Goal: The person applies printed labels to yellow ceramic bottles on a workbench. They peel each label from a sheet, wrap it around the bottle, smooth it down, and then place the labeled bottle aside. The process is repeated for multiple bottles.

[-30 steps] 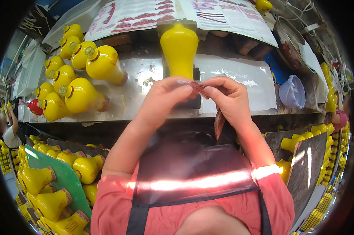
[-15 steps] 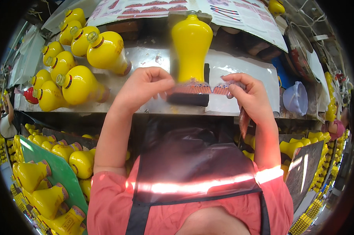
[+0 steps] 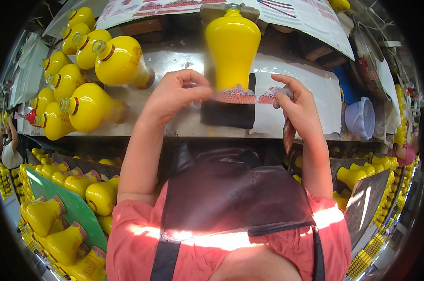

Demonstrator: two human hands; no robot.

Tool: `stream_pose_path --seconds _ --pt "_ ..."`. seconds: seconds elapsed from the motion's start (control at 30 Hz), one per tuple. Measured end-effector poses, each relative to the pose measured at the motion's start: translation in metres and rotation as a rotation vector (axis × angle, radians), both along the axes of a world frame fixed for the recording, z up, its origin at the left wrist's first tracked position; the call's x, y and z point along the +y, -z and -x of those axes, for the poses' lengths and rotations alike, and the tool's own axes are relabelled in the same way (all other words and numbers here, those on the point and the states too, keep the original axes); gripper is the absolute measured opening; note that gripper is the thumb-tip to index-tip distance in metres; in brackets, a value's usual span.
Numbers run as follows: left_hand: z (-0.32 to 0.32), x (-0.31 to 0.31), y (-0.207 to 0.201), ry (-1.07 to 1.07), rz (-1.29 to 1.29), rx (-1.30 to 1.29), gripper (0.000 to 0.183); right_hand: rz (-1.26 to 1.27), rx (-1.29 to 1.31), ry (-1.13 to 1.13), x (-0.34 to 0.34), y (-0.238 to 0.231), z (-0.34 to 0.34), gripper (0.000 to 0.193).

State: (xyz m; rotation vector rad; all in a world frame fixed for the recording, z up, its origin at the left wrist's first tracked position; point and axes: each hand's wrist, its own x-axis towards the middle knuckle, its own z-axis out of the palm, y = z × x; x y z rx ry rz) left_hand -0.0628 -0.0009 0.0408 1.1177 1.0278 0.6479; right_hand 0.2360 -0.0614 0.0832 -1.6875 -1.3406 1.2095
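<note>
A glossy yellow bottle lies on the bench with its clear neck away from me and its base toward me. Across the base end runs a pink-and-blue patterned decal strip, which looks thin and see-through. My left hand pinches beside the strip's left end, fingertips close to the bottle. At the right, my right hand holds the strip's other end between thumb and fingers, the index finger raised. A brown, flat, pointed tool hangs beneath the right palm. Under the base lies a black pad.
Several yellow bottles lie grouped at the left of the bench. Printed sheets cover the back. A pale lilac bucket stands at the right. Below the bench edge, more bottles rest near a green board.
The view has shifted slightly. The strip now sits steadier along the bottle's base. My left hand has risen a little toward the bottle's side, and my right index finger has lifted.
</note>
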Motion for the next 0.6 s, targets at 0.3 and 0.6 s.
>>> stream_pose_path --seconds 0.3,0.6 --pt "-0.001 -0.006 -0.011 -0.026 -0.048 -0.054 0.013 -0.107 -0.028 0.037 0.000 -0.001 0.002 0.041" --pt "0.008 -0.008 -0.014 -0.047 -0.079 -0.048 0.013 -0.177 -0.032 0.056 -0.004 0.009 0.005 0.044"
